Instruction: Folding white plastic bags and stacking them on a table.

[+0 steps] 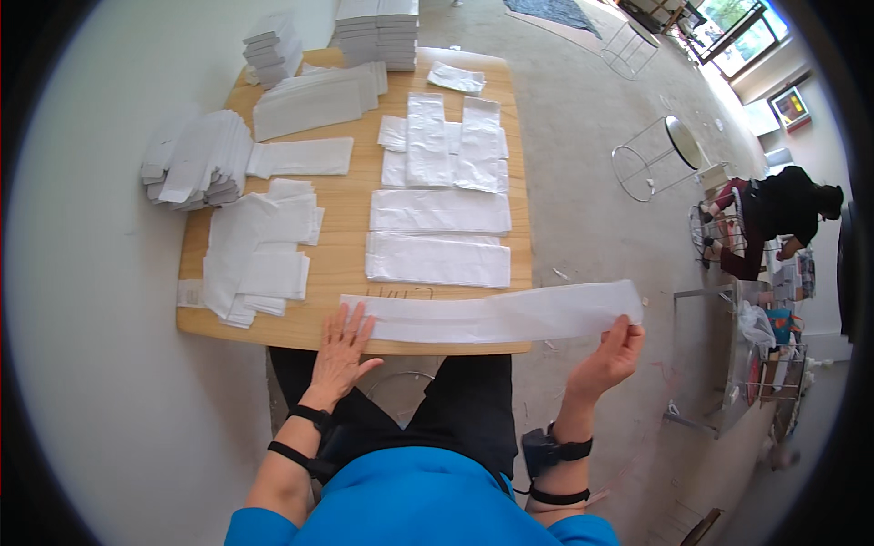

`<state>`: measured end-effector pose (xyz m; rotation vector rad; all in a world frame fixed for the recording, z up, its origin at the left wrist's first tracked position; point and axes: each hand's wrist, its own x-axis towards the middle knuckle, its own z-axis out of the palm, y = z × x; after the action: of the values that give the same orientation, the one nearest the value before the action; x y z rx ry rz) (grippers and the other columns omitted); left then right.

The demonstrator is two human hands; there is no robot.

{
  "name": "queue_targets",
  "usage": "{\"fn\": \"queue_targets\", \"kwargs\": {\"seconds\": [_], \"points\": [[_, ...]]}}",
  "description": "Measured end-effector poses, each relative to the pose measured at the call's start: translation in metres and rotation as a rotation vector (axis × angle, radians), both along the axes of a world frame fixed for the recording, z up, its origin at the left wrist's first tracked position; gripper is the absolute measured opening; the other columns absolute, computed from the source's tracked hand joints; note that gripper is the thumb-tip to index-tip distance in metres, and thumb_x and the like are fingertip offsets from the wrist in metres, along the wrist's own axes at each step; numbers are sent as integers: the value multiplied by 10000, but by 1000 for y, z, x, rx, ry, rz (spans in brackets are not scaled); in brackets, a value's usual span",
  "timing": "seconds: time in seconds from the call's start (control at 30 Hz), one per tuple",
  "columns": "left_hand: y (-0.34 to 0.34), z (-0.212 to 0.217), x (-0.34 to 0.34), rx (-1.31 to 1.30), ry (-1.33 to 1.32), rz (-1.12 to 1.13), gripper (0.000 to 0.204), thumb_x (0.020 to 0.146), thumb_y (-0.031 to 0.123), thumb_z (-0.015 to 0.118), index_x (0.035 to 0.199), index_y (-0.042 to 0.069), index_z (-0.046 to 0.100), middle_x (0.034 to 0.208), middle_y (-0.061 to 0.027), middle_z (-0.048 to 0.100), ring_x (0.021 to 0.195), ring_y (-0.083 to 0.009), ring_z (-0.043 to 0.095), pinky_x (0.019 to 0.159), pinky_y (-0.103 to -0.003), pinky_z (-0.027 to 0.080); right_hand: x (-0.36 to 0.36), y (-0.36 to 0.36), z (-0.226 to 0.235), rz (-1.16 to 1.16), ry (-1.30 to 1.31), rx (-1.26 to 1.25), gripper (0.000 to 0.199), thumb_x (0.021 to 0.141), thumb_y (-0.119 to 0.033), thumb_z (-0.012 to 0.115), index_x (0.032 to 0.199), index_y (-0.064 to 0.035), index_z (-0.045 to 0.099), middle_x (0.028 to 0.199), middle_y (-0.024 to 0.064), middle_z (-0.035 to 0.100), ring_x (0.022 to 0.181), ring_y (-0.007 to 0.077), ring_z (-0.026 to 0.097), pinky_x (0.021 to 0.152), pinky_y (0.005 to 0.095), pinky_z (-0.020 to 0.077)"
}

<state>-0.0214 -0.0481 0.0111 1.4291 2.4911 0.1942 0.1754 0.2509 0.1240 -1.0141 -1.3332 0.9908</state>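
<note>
A long white paper strip (492, 314) lies along the near edge of the wooden table (355, 227), its right part reaching out past the table's right edge. My left hand (342, 350) rests flat with fingers spread on the strip's left end. At the other end, off the table, my right hand (614, 357) pinches the strip's lower right corner between thumb and fingers. Just beyond the strip are two folded white pieces (439, 259) side by side. Farther back, more folded white strips (428, 141) lie crossed over one another.
A fanned pile of white pieces (259, 246) covers the table's left side. Stacked white bundles (205, 159) stand by the left wall, with taller stacks (376, 32) at the back. Right of the table are a round stool (683, 141) and a seated person (774, 214).
</note>
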Motion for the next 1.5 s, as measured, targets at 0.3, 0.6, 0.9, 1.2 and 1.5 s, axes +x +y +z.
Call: {"fn": "queue_targets", "kwargs": {"seconds": [0.3,0.6,0.9,1.2,1.5], "points": [[-3,1,0,-151,96,18,859,789,503,666,1464,115,303,1579,-81,123,1454,-317,81,1150,-581,75,42,64,5,-153,226,-148,129,961,-154,561,968,-25,572,892,23,625,786,94,594,695,234,496],[44,25,-2,-44,182,93,671,746,516,701,1226,70,557,1310,-106,466,1298,-309,356,1130,-634,39,-10,2,10,205,-167,41,115,939,-75,589,1039,-21,604,796,-12,584,686,59,523,606,218,454],[36,21,-10,58,155,9,622,769,468,693,1267,130,538,1295,-89,456,1277,-281,378,1131,-636,44,24,-95,-83,1362,-610,-1058,645,824,-188,722,1354,55,445,804,78,677,698,120,600,641,261,468],[17,14,-10,-46,241,-87,747,742,574,659,1355,187,477,1453,-50,339,1375,-281,262,1129,-654,40,-12,-126,-150,980,92,-1552,275,932,-173,619,1159,-22,591,1069,57,643,911,119,628,795,267,518],[3,16,-28,-71,215,-155,778,746,561,661,1400,205,433,1518,-15,281,1411,-283,215,1134,-648,23,1,-104,-111,1053,224,-1598,402,908,-129,637,1256,9,489,1043,83,635,920,139,639,795,276,540]]}}
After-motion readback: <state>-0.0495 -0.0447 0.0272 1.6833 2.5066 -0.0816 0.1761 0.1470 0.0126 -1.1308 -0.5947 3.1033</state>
